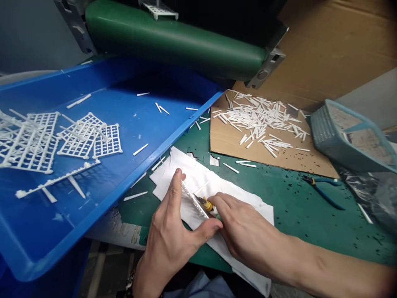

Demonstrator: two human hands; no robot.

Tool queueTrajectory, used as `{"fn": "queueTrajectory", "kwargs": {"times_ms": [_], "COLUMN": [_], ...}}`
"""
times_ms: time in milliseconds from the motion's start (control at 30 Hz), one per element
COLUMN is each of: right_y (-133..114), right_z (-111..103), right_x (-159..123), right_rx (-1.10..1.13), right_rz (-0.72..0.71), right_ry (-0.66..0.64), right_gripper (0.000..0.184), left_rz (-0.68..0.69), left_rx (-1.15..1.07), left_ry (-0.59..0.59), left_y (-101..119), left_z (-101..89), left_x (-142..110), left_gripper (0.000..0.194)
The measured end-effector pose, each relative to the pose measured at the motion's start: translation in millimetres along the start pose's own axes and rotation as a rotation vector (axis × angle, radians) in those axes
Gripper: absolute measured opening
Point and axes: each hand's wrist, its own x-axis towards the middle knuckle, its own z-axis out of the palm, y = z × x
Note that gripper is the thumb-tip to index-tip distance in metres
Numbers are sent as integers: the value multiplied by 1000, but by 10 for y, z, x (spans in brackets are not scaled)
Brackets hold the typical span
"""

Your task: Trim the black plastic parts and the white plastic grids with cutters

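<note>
My left hand (173, 231) holds a thin white plastic lattice piece (195, 200) edge-on between thumb and fingers, above a white cloth (248, 198). My right hand (242, 225) is closed round a yellow-handled tool (207, 204) with a dark, pointed metal tip. The tip is at the face of the lattice piece; whether they touch I cannot tell. Fingers and palm hide most of the tool, so its exact kind does not show. A few thin white plastic sticks (135, 196) lie near the cloth, between it and the blue tray.
At left, a large blue tray (124, 120) holds white lattice frames (77, 136) and loose sticks. Many white sticks (263, 116) are heaped on cardboard (223, 140). Blue-handled pliers (325, 194) and a light-blue basket (328, 136) are at right. A green roller (173, 41) overhangs the tray.
</note>
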Motion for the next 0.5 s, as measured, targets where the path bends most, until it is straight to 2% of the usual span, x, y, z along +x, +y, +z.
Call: {"fn": "queueTrajectory", "kwargs": {"times_ms": [167, 300, 400, 500], "right_y": [52, 48, 105, 218], "right_z": [97, -13, -193, -300], "right_x": [-8, -24, -41, -45], "right_rx": [20, 99, 360, 825], "right_rz": [-87, -93, -52, -58], "right_ry": [144, 151, 84, 6], "right_gripper": [21, 14, 15, 27], "left_rz": [6, 35, 90, 120], "left_rx": [-9, -66, -48, 95], "left_ry": [-22, -63, -62, 99], "left_y": [29, 9, -34, -52], "left_z": [-21, -78, -178, -295], "left_x": [11, -8, -44, -85], "left_gripper": [103, 96, 86, 74]}}
